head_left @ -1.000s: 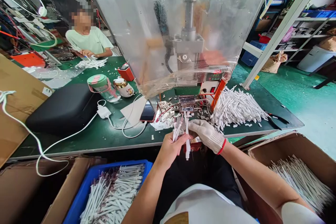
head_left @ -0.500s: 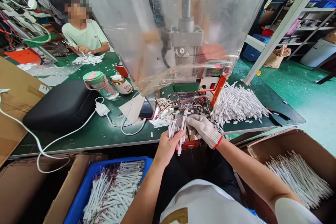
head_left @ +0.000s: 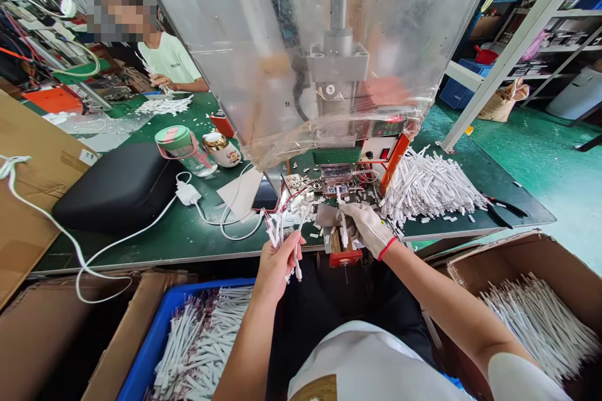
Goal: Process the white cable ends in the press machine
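Note:
My left hand (head_left: 277, 263), bare, is closed around a small bunch of thin white strips (head_left: 280, 229) whose ends stick out above and below the fingers. To its right, my right hand (head_left: 369, 229) wears a white glove with a red cuff edge. Its thumb and fingers pinch a single white strip (head_left: 344, 229), held lengthwise over the table's front edge. Just beyond the strip's upper end is the small metal fixture (head_left: 336, 174) of the press. A grey metal plate (head_left: 327, 215) and a red block (head_left: 345, 259) lie beside and below the gloved fingers.
The press (head_left: 338, 62) stands ahead behind a cloudy plastic shield. Right of it are a heap of white pieces (head_left: 423, 191) and pliers (head_left: 505, 207). A blue bin (head_left: 141, 344) and a carton (head_left: 508, 254) hold white strips. Left are a black case (head_left: 115, 188), phone (head_left: 266, 194) and cup (head_left: 221, 149). A co-worker (head_left: 172, 62) sits behind.
My left hand has moved left and slightly down with its bunch, away from my right hand. One strip is now apart from the bunch in my gloved fingers. The whole view has shifted slightly.

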Demonstrator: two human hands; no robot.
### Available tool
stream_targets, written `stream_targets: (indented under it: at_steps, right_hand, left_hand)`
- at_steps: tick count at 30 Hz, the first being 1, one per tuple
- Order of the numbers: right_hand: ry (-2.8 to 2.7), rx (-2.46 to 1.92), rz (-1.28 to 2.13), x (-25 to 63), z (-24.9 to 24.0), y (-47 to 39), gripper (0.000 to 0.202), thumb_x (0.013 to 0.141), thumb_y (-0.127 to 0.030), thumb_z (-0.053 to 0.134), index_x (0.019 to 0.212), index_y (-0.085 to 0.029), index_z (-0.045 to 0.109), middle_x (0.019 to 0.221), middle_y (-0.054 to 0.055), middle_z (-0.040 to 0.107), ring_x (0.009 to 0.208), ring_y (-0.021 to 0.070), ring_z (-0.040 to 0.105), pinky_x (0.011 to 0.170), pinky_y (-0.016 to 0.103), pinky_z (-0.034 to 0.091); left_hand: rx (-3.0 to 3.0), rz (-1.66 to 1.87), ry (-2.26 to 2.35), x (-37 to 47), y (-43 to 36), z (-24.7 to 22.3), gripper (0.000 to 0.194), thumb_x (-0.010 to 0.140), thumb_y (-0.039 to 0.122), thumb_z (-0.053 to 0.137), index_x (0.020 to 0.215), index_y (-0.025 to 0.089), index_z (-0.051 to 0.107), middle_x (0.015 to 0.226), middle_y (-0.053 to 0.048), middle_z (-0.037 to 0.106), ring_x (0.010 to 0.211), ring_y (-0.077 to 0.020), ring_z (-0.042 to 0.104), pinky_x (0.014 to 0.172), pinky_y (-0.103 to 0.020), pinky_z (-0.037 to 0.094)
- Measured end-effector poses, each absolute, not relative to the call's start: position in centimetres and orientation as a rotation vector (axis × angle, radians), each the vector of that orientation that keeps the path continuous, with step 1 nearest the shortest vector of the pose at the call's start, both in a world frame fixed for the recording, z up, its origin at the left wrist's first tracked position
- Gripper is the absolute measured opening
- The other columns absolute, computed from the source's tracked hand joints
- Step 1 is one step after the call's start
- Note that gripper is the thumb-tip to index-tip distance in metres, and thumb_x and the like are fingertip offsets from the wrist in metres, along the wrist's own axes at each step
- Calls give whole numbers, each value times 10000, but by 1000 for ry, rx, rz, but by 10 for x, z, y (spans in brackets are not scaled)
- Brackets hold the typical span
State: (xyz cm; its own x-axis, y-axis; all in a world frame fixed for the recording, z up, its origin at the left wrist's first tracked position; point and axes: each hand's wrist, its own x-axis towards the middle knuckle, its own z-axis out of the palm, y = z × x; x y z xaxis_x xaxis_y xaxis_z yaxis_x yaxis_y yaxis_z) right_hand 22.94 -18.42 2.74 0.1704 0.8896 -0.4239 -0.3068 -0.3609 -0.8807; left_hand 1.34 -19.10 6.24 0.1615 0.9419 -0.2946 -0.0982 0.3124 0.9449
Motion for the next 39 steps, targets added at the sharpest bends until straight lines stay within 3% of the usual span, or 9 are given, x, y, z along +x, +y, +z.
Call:
stream_targets:
  at_steps: [7, 12, 19, 22, 27, 31, 35, 37, 39]
  right_hand:
    - [-644, -1370, 1438, 230, 24, -178, 348, 816, -465, 658, 630, -180, 583, 459, -13, 533, 322, 81, 398, 305, 223, 243]
    - [-704, -1458, 1442, 237, 34, -179, 349, 817, -493, 662, 681, -186, 565, 505, -4, 555, 358, 95, 430, 350, 239, 294]
    - [-1741, -1473, 1044, 267, 110, -204, 315, 875, -515, 659, 940, -213, 722, 790, 10, 710, 665, 151, 614, 587, 238, 409]
    - [-2014, -1357, 1101, 261, 127, -224, 228, 898, -429, 642, 889, -230, 754, 796, -4, 715, 689, 149, 625, 599, 231, 405]
    - [-1909, -1344, 1249, 260, 123, -266, 215, 907, -325, 587, 803, -209, 735, 762, 2, 692, 672, 142, 620, 593, 230, 427]
    - [-1514, -1542, 1435, 304, 106, -285, 316, 921, -397, 549, 759, -182, 714, 719, 35, 691, 597, 154, 624, 522, 242, 448]
    - [-1286, -2022, 761, 375, 93, -264, 323, 877, -435, 648, 697, -177, 723, 573, 19, 639, 492, 127, 538, 470, 242, 384]
    - [-1221, -2114, 437, 405, 92, -244, 235, 876, -381, 683, 819, -162, 747, 681, 35, 689, 610, 150, 597, 541, 250, 439]
    - [-1196, -2146, 293, 425, 93, -225, 251, 917, -374, 668, 972, -136, 727, 886, 64, 717, 775, 173, 647, 667, 274, 519]
  left_hand:
    - [1012, 901, 1179, 7, -192, 58, 404, 744, 538, 753, 653, 151, 681, 451, 46, 500, 377, -47, 306, 375, -199, 184]
    - [1211, 810, 1104, 1, -188, 64, 353, 806, 502, 723, 739, 156, 714, 450, 37, 516, 420, -87, 433, 441, -209, 332]
    - [1533, 417, 990, -4, -169, 79, 304, 808, 488, 732, 785, 186, 763, 476, 49, 503, 388, -90, 401, 390, -205, 297]
    - [1581, 313, 934, 6, -167, 86, 259, 790, 458, 755, 756, 202, 771, 468, 44, 511, 406, -105, 406, 392, -206, 298]
    - [1567, 193, 747, 1, -176, 89, 211, 769, 414, 784, 726, 207, 776, 678, -45, 698, 638, -180, 593, 585, -242, 468]
    - [1192, 278, 907, -24, -170, 76, 276, 793, 473, 774, 797, 207, 700, 532, 33, 556, 406, -94, 422, 397, -197, 329]
    - [838, 627, 940, -14, -159, 58, 326, 748, 397, 831, 746, 202, 570, 555, 88, 434, 402, -52, 343, 382, -163, 305]
    - [838, 703, 942, 7, -158, 50, 479, 752, 426, 816, 597, 205, 420, 497, 110, 314, 385, -36, 256, 369, -158, 247]
    - [936, 730, 1022, 32, -160, 43, 487, 769, 492, 773, 586, 214, 417, 439, 129, 248, 361, -37, 191, 362, -168, 177]
